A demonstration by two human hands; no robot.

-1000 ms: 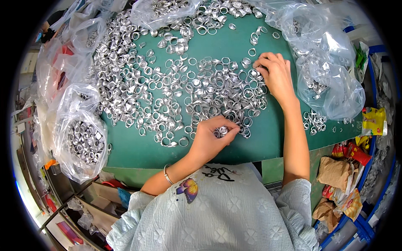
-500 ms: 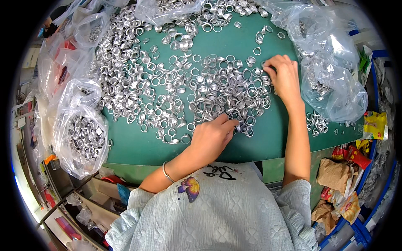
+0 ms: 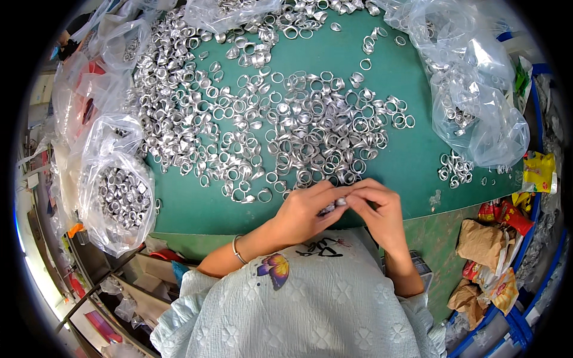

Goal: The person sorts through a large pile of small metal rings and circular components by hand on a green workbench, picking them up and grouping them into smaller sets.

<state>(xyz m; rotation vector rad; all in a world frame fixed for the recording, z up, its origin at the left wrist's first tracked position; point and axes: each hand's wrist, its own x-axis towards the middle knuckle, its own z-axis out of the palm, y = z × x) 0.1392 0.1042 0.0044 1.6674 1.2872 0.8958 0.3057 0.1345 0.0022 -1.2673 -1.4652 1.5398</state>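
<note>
My left hand is closed around a few silver-coloured metal rings, partly hidden by its fingers. My right hand meets it at the table's near edge, fingertips pinched on the rings at the left hand's fingers. Just beyond both hands spreads a wide heap of loose silver rings on the green tabletop. A larger, denser pile of rings reaches up the left side.
At the left edge stands a clear plastic bag filled with rings. Another clear bag lies on the right, beside a small ring cluster. Brown paper bags and coloured packets sit off the table's right side.
My right hand has come back from the heap's right edge to meet my left hand. Several rings now lie farther right, where it was. My left hand has shifted slightly nearer.
</note>
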